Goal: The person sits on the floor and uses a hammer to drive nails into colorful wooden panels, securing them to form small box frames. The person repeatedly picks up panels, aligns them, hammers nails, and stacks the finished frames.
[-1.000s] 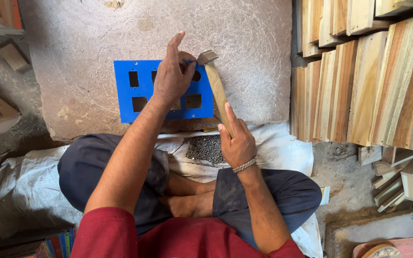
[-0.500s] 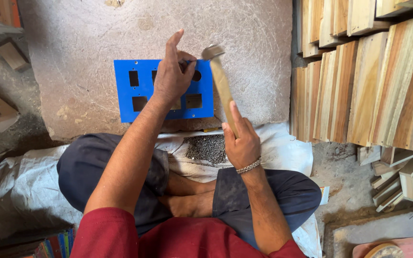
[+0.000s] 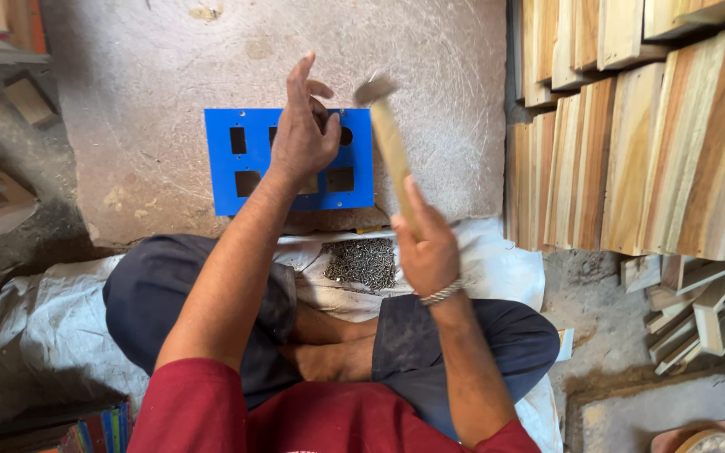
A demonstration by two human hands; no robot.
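Now hammer (image 3: 386, 138) sits between both hands, right-gripped.

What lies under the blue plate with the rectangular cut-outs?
The blue plate lies flat on a grey stone slab. The left hand covers its middle, so anything held there stays unseen.

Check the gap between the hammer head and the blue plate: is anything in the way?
Only the left hand, resting on the blue plate beside the raised hammer that the right hand grips. Whether its fingers pinch anything cannot be seen.
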